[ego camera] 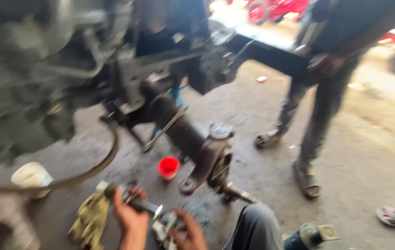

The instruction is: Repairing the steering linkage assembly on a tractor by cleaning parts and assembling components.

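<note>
The picture is blurred by motion. My left hand is wrapped around a dark metal rod with a pale end, low in the view. My right hand grips a small greasy metal part just right of it. A yellowish dirty rag lies to the left of my left hand. My knee in grey trousers is at the bottom right.
A dark tractor front axle with its steering knuckle hangs above the floor. A spanner leans on it. A small red cup and a white tub stand on the concrete. Another person stands on the right in sandals.
</note>
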